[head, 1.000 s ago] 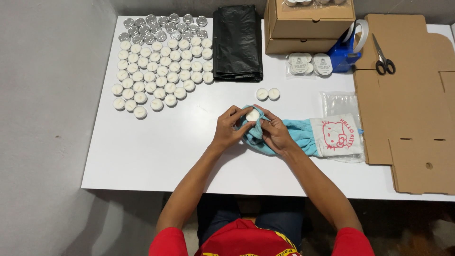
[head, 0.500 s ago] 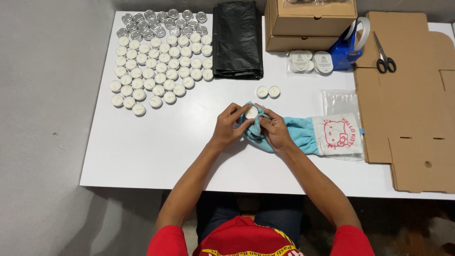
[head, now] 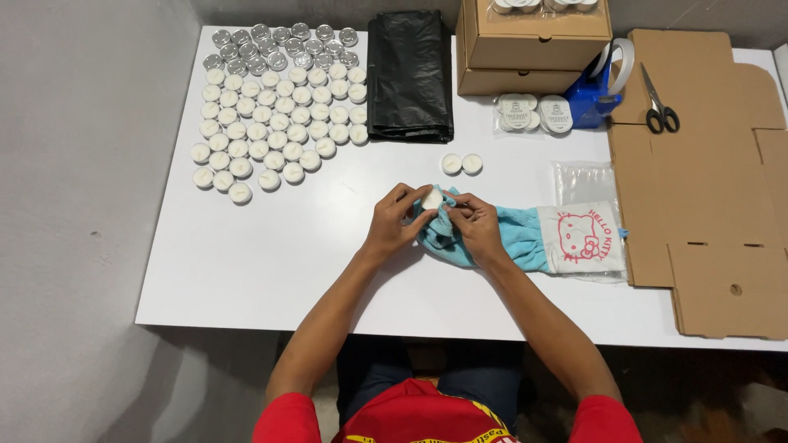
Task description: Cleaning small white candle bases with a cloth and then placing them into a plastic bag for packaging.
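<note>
My left hand (head: 392, 221) pinches a small white tealight candle (head: 432, 198) over the middle of the white table (head: 271, 254). Against that candle my right hand (head: 476, 228) presses a bunched end of a light blue cloth (head: 517, 234). The cloth trails off to the right and ends in a white panel with a red cartoon cat. Two more tealights (head: 461, 164) sit side by side just beyond my hands.
Several rows of tealights (head: 275, 115) fill the far left. A folded black plastic bag (head: 410, 74), stacked cardboard boxes (head: 525, 49), packed tealights (head: 533, 113), a blue tape dispenser (head: 603, 82), scissors (head: 658, 102), clear bags (head: 587, 179) and flat cardboard (head: 706, 180) lie behind and right.
The hands keep working the cloth around the same candle, which has turned slightly in my fingers. The view has shifted a little; nothing else on the table moved.
</note>
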